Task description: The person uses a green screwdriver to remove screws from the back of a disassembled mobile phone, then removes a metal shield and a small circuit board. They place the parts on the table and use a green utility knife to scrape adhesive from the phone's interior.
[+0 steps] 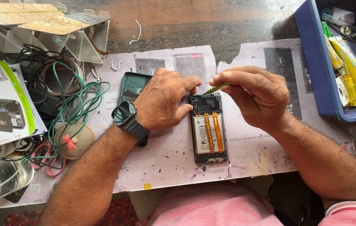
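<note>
Near edge: opened phone (208, 129) lies flat on the paper mat (165, 159) on the worktop (194, 25), back cover off, battery (205, 134) and two orange flex ribbons (215, 132) exposed.

Left hand (163, 100) rests palm down at the phone's top left corner, fingers (190, 83) spread flat and pinning the frame, nothing gripped. Smartwatch (124, 115) on that wrist.

Right hand (255, 94) holds a thin yellow-green tool (217, 87) in a closed pinch, tip angled down at the camera end of the board.

Handling, my read: light, rigid frame but fragile inside. Ribbons tear easily, battery shouldn't be poked or bent. Hold by the side edges only.

Just behind the left hand: the teal back cover (132, 86), partly hidden. Left: tangle of green wire (81, 94). Far right: blue bin (316, 71) with glue tubes and screwdrivers. Far left: clear acrylic stand (77, 39).
</note>
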